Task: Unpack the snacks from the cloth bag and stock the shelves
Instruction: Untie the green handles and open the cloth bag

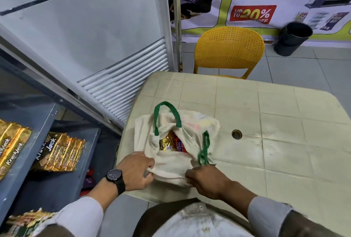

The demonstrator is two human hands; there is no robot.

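Observation:
A cream cloth bag [171, 162] with green handles lies on the near left part of the beige table [284, 115]. Its mouth gapes upward and shows gold and red snack packets [171, 143] inside. My left hand [135, 170], with a black watch on the wrist, pinches the bag's near left edge. My right hand [206, 179] grips the same near edge further right. On the grey shelves [45, 123] at the left stand gold Krack Jack packets [60, 153].
A yellow perforated chair [228, 50] stands beyond the table. A black bin [292, 38] sits on the tiled floor at the back right under a wall poster. A white louvred cabinet [121, 66] stands left of the table.

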